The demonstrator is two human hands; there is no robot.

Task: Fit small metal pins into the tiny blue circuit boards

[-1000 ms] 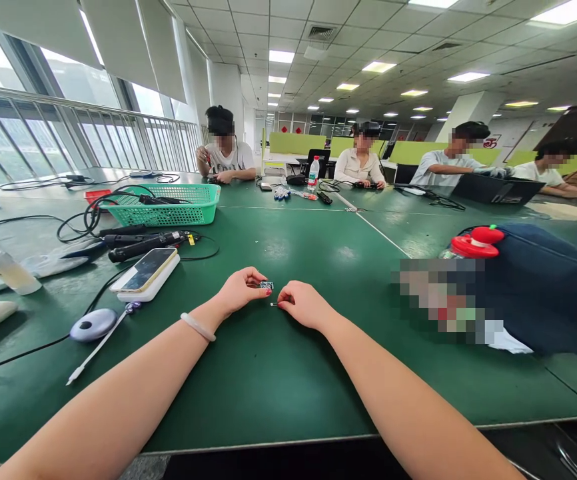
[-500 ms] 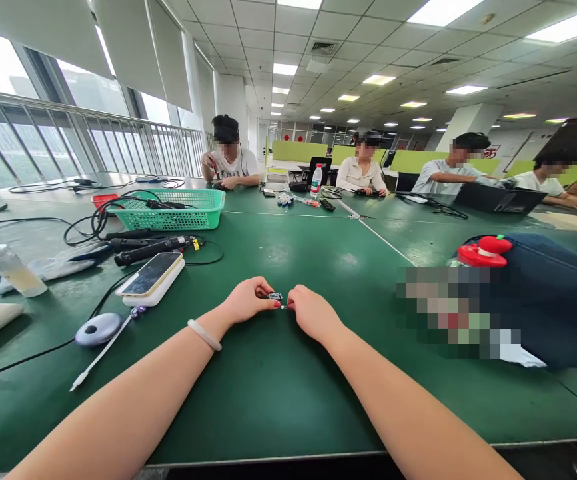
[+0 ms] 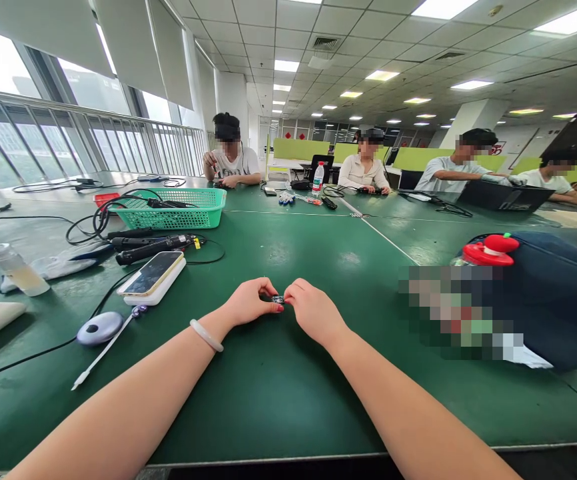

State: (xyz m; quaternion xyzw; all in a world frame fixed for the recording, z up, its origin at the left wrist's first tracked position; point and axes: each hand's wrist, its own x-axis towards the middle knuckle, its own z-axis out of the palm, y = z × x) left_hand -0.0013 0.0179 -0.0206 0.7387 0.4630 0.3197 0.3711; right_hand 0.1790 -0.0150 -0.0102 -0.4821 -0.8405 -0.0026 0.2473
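Above the middle of the green table [image 3: 268, 387], my left hand [image 3: 249, 301] pinches a small dark circuit board [image 3: 278, 300] between thumb and fingers. My right hand [image 3: 313, 310] is closed, its fingertips against the right end of the board. Whatever lies between those right fingertips is hidden and too small to name. A pale bracelet [image 3: 206, 335] circles my left wrist.
To the left lie a phone [image 3: 156, 273] on a white block, a purple-grey round object [image 3: 100, 329], black cylindrical tools [image 3: 151, 250] and a green basket [image 3: 173, 210]. At right stands a dark blue bag [image 3: 563, 300]. Several people sit at the far side.
My right fingertips have moved left to the board, closing the small gap. The small white-tipped piece seen at them earlier is now hidden. My left hand still grips the board.
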